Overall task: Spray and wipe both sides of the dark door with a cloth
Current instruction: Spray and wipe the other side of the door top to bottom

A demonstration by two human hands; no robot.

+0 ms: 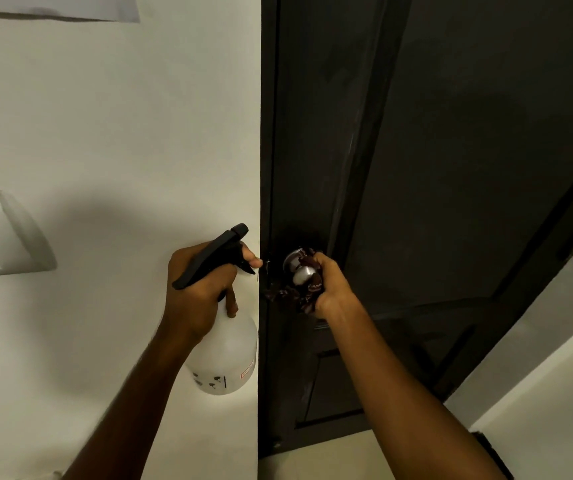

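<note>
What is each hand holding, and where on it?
Left hand grips the spray bottle by its neck. Right hand holds a bunched cloth against the knob.

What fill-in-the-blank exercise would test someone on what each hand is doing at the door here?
1. The left hand grips a white ____ just below its black trigger head.
2. The right hand clutches a patterned ____.
3. That hand holds it against the dark door's silver ____.

Missing words: spray bottle; cloth; knob.
</note>
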